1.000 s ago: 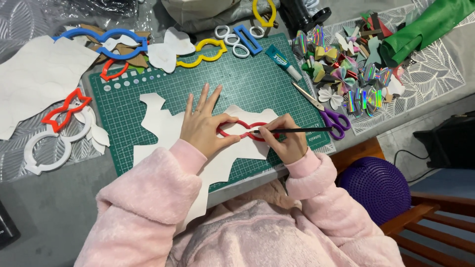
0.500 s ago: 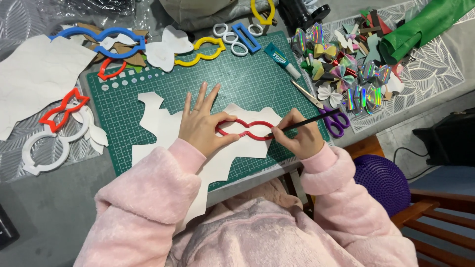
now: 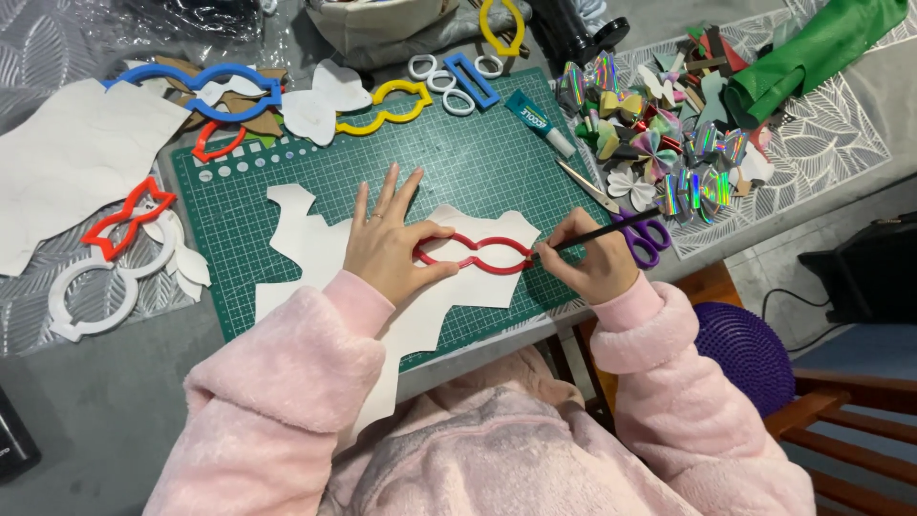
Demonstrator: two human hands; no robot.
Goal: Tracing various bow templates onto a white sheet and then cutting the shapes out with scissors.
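Hands at work on a green cutting mat (image 3: 287,205): the left hand (image 3: 387,244), fingers spread, presses a red bow-shaped template (image 3: 475,254) (a thin wavy outline) onto white sheet material (image 3: 449,291), while the right hand (image 3: 590,256) grips a black pen (image 3: 602,232) at its right edge.

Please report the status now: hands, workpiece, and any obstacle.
Left hand pressing red template onto white sheet. Right hand holding black pen, tip at template's right end. Scissors beside right hand, not obstructing.
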